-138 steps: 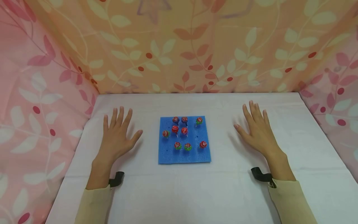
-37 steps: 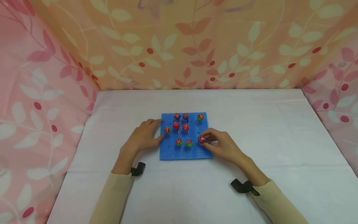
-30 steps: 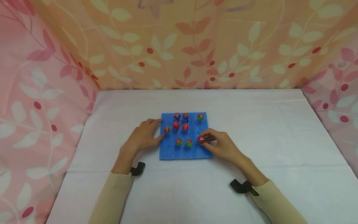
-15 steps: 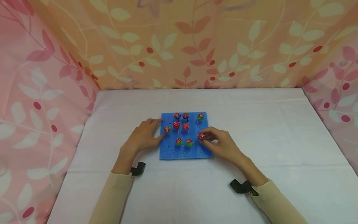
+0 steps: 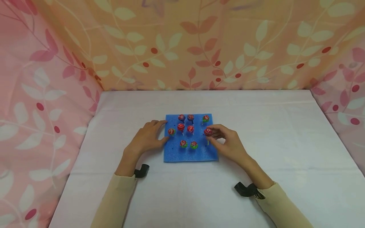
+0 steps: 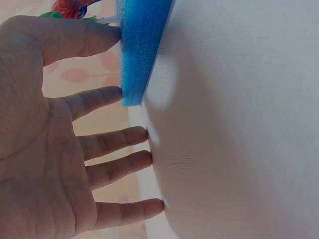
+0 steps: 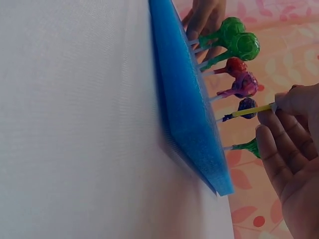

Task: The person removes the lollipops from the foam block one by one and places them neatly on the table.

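Note:
My right hand (image 5: 228, 141) pinches a red-wrapped lollipop (image 5: 208, 131) between thumb and fingers over the right part of a blue foam block (image 5: 188, 156). In the right wrist view its yellow stick (image 7: 251, 110) points at the foam, its tip short of the surface. My left hand (image 5: 146, 136) rests at the block's left edge, thumb and index finger touching the foam; the other fingers (image 6: 122, 167) reach straight down to the table. Several lollipops stand upright in the foam, among them a green-wrapped one (image 5: 206, 118) at the back right and a red one (image 5: 181, 127) near the middle.
A white cloth (image 5: 182, 196) covers the table around the block. Pink curtain (image 5: 37, 126) hangs at the left and right, orange floral curtain (image 5: 171, 38) along the back. A black wrist mount (image 5: 246, 189) sits at my right sleeve.
Both hands came in from the sides to the foam block. My right hand took hold of the front right lollipop, drew it up out of the foam and moved it towards the back.

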Motion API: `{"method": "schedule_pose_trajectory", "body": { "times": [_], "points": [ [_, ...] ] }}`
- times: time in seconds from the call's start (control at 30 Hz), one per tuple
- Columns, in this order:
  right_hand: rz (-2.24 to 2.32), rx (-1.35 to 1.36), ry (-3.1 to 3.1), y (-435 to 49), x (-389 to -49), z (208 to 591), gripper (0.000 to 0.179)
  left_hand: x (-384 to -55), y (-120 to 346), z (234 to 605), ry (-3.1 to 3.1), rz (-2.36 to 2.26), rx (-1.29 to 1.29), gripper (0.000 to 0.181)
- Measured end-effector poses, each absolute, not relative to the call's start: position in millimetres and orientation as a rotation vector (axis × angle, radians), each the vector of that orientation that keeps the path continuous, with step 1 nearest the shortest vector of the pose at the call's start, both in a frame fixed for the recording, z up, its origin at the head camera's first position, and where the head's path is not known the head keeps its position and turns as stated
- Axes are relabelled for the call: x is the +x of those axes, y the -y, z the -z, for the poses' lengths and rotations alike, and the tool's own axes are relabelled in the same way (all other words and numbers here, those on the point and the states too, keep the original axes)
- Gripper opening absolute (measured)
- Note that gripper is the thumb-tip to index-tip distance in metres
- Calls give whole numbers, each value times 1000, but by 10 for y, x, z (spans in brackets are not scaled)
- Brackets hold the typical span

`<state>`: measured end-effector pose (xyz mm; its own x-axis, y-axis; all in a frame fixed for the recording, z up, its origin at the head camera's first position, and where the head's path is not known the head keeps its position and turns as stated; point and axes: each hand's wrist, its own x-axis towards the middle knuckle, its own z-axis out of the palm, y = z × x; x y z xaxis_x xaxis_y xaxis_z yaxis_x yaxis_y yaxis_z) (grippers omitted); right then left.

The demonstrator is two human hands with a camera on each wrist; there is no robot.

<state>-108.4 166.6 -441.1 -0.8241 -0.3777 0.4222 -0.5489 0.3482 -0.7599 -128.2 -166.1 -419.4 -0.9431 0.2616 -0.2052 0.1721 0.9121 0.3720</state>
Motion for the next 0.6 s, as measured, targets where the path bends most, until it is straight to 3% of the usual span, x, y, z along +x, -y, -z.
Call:
{"method": "schedule_pose_trajectory", "body": {
  "times": [0.6],
  "points": [
    [-1619, 592, 2416, -1921, -1158, 4323, 41, -1289, 1653, 4189, -2823, -514, 322, 73]
  ]
}}
